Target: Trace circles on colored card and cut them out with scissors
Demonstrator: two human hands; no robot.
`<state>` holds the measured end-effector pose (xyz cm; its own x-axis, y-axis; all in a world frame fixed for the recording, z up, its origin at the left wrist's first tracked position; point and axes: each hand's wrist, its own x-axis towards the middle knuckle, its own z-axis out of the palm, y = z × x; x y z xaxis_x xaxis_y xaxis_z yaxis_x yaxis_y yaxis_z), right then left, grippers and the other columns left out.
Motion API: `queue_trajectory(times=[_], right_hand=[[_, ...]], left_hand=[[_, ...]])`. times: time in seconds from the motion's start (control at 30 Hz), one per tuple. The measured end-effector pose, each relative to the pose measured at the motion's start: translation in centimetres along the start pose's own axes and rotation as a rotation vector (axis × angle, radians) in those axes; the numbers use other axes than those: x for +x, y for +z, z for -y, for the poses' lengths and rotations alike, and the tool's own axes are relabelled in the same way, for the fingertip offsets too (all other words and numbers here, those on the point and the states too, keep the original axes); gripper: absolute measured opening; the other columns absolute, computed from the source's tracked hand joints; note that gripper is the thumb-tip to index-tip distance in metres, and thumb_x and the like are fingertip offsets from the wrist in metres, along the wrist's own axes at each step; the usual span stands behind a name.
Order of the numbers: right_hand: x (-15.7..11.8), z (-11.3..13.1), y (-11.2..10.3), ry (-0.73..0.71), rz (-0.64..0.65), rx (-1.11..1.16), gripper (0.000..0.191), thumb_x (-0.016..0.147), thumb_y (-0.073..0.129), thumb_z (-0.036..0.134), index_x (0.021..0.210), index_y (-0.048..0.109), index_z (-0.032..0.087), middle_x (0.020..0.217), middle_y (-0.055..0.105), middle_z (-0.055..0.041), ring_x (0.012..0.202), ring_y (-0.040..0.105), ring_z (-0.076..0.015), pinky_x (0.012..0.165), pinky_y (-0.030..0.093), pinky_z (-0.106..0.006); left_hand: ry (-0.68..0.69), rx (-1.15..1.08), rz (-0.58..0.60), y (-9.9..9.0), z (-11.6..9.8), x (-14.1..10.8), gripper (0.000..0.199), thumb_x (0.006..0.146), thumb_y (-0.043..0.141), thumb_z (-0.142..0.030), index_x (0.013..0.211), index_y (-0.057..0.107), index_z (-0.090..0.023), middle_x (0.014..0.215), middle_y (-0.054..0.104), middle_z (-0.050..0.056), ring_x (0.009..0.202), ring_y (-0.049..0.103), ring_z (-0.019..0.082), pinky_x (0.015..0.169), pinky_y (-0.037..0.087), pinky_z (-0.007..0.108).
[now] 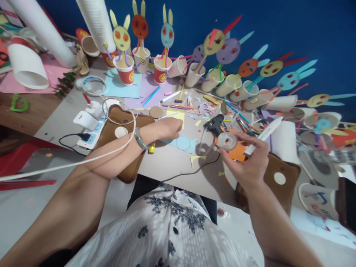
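My left hand (170, 128) is closed, its fingers curled over the edge of a yellow paper sheet (177, 114); whatever they may hold is hidden. Just below it lies a light blue paper (184, 144) with a circle drawn on it. In my right hand (251, 159) a small roll of clear tape (222, 142) is held between thumb and fingers. A white marker (267, 132) is also tucked in that hand, pointing up to the right. Close to the tape, a black glue gun (215, 124) rests on the table by orange paper (238, 152).
Paper cups with rabbit-faced figures (121, 39) line the blue wall. Paper scraps (204, 108) and pens spread over the table (167, 163). A power strip (93, 135) with a white cable stands left. Brown cushions (130, 120) lie under both arms.
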<state>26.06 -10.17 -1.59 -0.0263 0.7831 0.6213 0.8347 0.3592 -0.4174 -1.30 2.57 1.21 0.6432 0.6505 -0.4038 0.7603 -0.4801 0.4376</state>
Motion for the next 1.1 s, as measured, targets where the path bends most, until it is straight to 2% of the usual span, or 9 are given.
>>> queue_trajectory(times=[0.07,0.13,0.33,0.47,0.53,0.63,0.73,0.9,1.1], right_hand=[[-0.4,0.0,-0.3,-0.136,0.049,-0.136,0.055,0.076,0.084,0.029,0.123,0.057,0.024,0.120,0.075,-0.0165,0.107,0.072,-0.0392,0.086,0.053,-0.057],[-0.7,0.0,-0.6,-0.187,0.095,-0.209,0.052,0.079,0.082,0.027,0.124,0.056,0.026,0.123,0.075,-0.0161,0.108,0.072,-0.0409,0.089,0.051,-0.062],[-1.0,0.2,-1.1,-0.117,0.113,-0.175,0.046,0.086,0.077,0.028,0.127,0.056,0.028,0.121,0.076,-0.0131,0.112,0.070,-0.0413,0.092,0.050,-0.065],[-0.1,1.0,-0.4,-0.113,0.132,-0.143,0.048,0.085,0.077,0.028,0.128,0.054,0.029,0.126,0.075,-0.0112,0.113,0.070,-0.0388,0.094,0.052,-0.061],[0.9,1.5,0.5,-0.149,0.151,-0.117,0.051,0.084,0.077,0.026,0.129,0.052,0.028,0.127,0.074,-0.0115,0.114,0.070,-0.0371,0.093,0.053,-0.057],[2.8,2.2,2.5,-0.257,0.163,-0.088,0.048,0.084,0.076,0.026,0.126,0.051,0.026,0.126,0.074,-0.0127,0.113,0.070,-0.0356,0.090,0.054,-0.054],[4.9,2.9,4.8,-0.351,0.160,-0.110,0.042,0.086,0.073,0.026,0.123,0.051,0.027,0.125,0.074,-0.0121,0.106,0.071,-0.0338,0.085,0.054,-0.051],[7.7,3.5,6.7,-0.352,0.147,-0.025,0.045,0.086,0.073,0.027,0.126,0.050,0.028,0.130,0.071,-0.0120,0.116,0.067,-0.0348,0.091,0.054,-0.054],[8.9,2.4,4.6,-0.134,0.070,0.042,0.055,0.082,0.078,0.033,0.129,0.053,0.023,0.128,0.069,-0.0137,0.115,0.067,-0.0323,0.097,0.056,-0.053]], left_hand=[[0.000,-0.048,-0.056,0.2,0.2,0.3,0.035,0.085,0.053,-0.020,0.118,0.065,-0.016,0.117,0.071,0.014,0.106,0.064,0.027,0.082,0.048,0.035],[0.009,-0.082,-0.100,0.3,0.2,0.4,0.034,0.085,0.052,-0.020,0.116,0.066,-0.015,0.112,0.071,0.014,0.104,0.064,0.027,0.083,0.049,0.036],[0.052,-0.159,-0.260,0.6,0.5,0.7,0.030,0.087,0.051,-0.020,0.112,0.068,-0.015,0.103,0.072,0.011,0.099,0.064,0.024,0.085,0.049,0.037],[0.105,-0.402,-0.390,1.1,0.6,1.6,0.021,0.085,0.058,-0.017,0.104,0.066,-0.015,0.084,0.068,0.003,0.080,0.062,0.016,0.076,0.048,0.030],[0.151,-0.628,-0.343,1.2,0.4,1.7,0.019,0.086,0.066,-0.024,0.102,0.065,-0.014,0.079,0.065,0.001,0.069,0.060,0.012,0.068,0.047,0.027],[0.316,-0.945,-0.142,1.1,0.0,1.5,0.032,0.083,0.075,-0.035,0.105,0.064,-0.014,0.084,0.066,0.002,0.066,0.061,0.010,0.060,0.047,0.023],[0.416,-1.090,-0.049,0.9,0.0,1.4,0.026,0.084,0.074,-0.035,0.094,0.064,-0.014,0.079,0.066,0.000,0.069,0.063,0.009,0.057,0.046,0.019],[0.314,-1.236,-0.237,0.9,0.7,1.9,0.011,0.088,0.066,-0.020,0.096,0.067,-0.012,0.078,0.067,-0.001,0.063,0.063,0.007,0.058,0.044,0.019],[0.198,-1.343,-0.380,0.9,0.6,2.5,0.008,0.091,0.065,-0.017,0.097,0.068,-0.012,0.079,0.070,0.001,0.066,0.067,0.007,0.062,0.045,0.020]])
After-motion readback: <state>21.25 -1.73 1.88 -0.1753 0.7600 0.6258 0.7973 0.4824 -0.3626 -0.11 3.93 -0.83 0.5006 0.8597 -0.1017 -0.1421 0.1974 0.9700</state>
